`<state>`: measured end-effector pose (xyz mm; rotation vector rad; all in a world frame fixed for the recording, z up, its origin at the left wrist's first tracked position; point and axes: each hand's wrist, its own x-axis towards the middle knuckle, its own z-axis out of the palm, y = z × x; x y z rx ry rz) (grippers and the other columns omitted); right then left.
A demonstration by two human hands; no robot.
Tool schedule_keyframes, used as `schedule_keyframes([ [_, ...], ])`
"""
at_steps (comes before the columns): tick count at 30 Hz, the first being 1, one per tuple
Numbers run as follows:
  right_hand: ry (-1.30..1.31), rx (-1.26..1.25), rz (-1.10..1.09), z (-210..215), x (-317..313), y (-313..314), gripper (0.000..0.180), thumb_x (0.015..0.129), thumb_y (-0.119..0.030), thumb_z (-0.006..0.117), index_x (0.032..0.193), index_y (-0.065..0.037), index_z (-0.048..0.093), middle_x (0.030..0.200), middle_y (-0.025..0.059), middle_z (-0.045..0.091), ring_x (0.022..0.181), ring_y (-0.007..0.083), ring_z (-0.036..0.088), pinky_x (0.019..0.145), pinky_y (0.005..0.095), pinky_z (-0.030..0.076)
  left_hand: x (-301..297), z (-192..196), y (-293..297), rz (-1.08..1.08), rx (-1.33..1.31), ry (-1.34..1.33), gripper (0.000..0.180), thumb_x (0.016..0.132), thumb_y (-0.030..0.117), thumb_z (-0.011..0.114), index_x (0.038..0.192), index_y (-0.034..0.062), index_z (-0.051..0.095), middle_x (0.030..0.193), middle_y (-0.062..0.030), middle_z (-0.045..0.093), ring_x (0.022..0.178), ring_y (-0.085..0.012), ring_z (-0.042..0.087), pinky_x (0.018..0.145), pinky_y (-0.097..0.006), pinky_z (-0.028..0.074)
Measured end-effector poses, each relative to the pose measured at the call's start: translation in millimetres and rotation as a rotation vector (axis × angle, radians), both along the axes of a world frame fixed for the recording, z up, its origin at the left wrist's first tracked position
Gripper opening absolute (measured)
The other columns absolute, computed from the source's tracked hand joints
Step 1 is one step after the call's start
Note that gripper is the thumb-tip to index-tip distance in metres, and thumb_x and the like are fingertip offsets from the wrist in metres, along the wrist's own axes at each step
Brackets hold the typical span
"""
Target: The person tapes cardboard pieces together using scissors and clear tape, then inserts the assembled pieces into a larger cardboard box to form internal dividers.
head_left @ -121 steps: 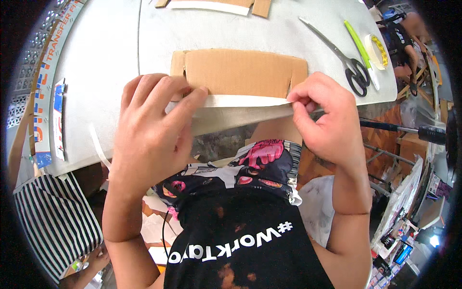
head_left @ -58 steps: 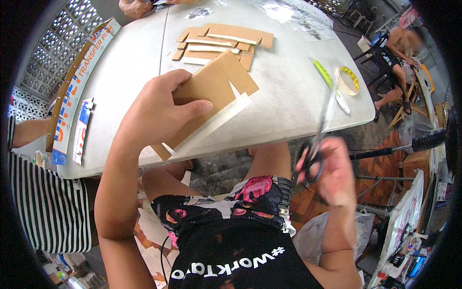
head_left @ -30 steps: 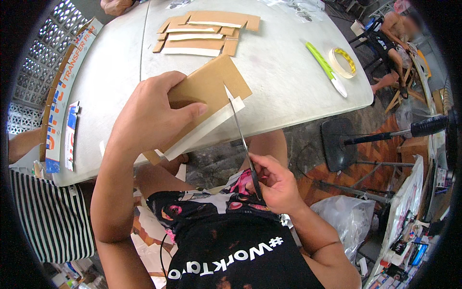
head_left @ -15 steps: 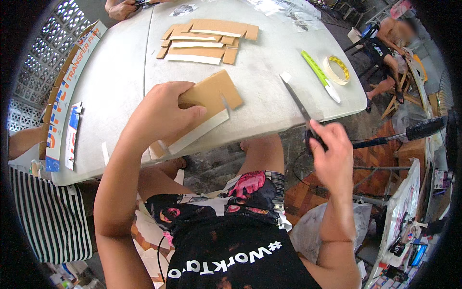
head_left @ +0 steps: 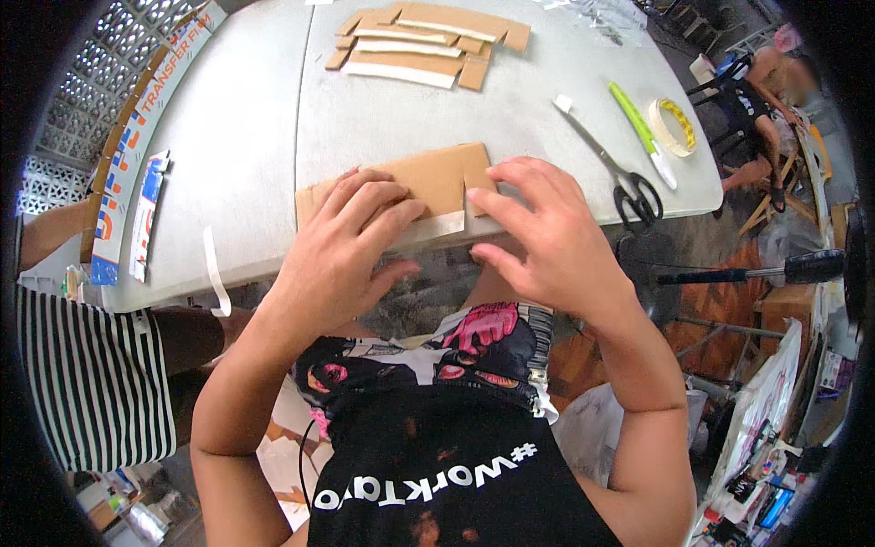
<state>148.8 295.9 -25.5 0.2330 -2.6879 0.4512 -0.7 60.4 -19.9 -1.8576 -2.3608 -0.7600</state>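
Note:
A brown cardboard piece [head_left: 433, 175] lies at the table's near edge, with a slit toward its right end and a white strip along its near side. My left hand [head_left: 351, 223] holds it from above, fingers bent over its surface and thumb by the near edge. At the right end, my right hand [head_left: 547, 223] grips the small flap beyond the slit, its fingertips on the cardboard and its thumb lower down. Black-handled scissors [head_left: 594, 146] rest on the table right of that hand, the handles at the edge.
Several cut cardboard pieces with white strips [head_left: 410, 61] lie farther back. A green-and-white cutter [head_left: 643, 132] and a tape roll [head_left: 672, 128] sit at right. A long printed box [head_left: 150, 118] stands at left, near a curled white strip [head_left: 215, 273]. Another person sits beyond the table's right side.
My right hand has put the scissors down on the table and moved left to the cardboard. The cardboard has turned and now lies along the near edge under both hands.

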Motion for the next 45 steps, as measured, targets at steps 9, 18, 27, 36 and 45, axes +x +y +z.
schedule_keyframes([
  [9, -0.085, -0.437, -0.056, 12, 16, 4, 0.029, 0.083, 0.003, 0.073, 0.111, -0.004, 0.076, 0.108, 0.0151, 0.072, 0.101, 0.0366, 0.069, 0.089, 0.0451, 0.058, -7, -3, -5, 0.000, 0.083, -0.074, 0.023, 0.087, 0.005, 0.080, 0.106, 0.0005, 0.068, 0.126, -0.0176, 0.071, 0.127, -0.0386, 0.066, 0.103, -0.048, 0.056],
  [18, 0.110, -0.227, 0.006, -15, -17, -19, 0.025, 0.085, -0.024, 0.083, 0.101, -0.007, 0.075, 0.112, 0.0103, 0.066, 0.107, 0.0336, 0.061, 0.096, 0.0476, 0.046, -7, -1, 3, 0.078, 0.119, -0.146, 0.011, 0.086, 0.001, 0.077, 0.092, 0.0001, 0.068, 0.117, -0.0148, 0.074, 0.113, -0.0371, 0.069, 0.096, -0.046, 0.055],
  [27, -0.033, -0.330, -0.064, -14, -41, -21, 0.010, 0.084, -0.018, 0.079, 0.086, -0.010, 0.073, 0.108, 0.0077, 0.068, 0.108, 0.0324, 0.061, 0.096, 0.0491, 0.042, -16, 1, 6, 0.111, 0.074, -0.273, 0.015, 0.081, -0.002, 0.079, 0.090, -0.0026, 0.068, 0.113, -0.0140, 0.075, 0.106, -0.0350, 0.070, 0.093, -0.043, 0.057],
  [36, -0.024, -0.301, -0.094, -13, -46, -22, 0.014, 0.081, -0.011, 0.081, 0.080, -0.005, 0.069, 0.102, 0.0115, 0.070, 0.097, 0.0326, 0.064, 0.084, 0.0430, 0.051, -19, -4, 3, 0.083, 0.049, -0.228, 0.016, 0.081, -0.003, 0.079, 0.093, -0.0014, 0.069, 0.116, -0.0138, 0.073, 0.109, -0.0340, 0.069, 0.093, -0.042, 0.056],
  [45, -0.059, -0.287, -0.110, -10, -46, -22, 0.012, 0.082, -0.009, 0.080, 0.082, -0.004, 0.069, 0.103, 0.0119, 0.069, 0.100, 0.0332, 0.064, 0.087, 0.0419, 0.051, 7, 6, -21, 0.392, 0.188, 0.281, 0.025, 0.086, 0.004, 0.072, 0.109, 0.0112, 0.077, 0.117, -0.0081, 0.068, 0.115, -0.0296, 0.062, 0.112, -0.051, 0.041],
])
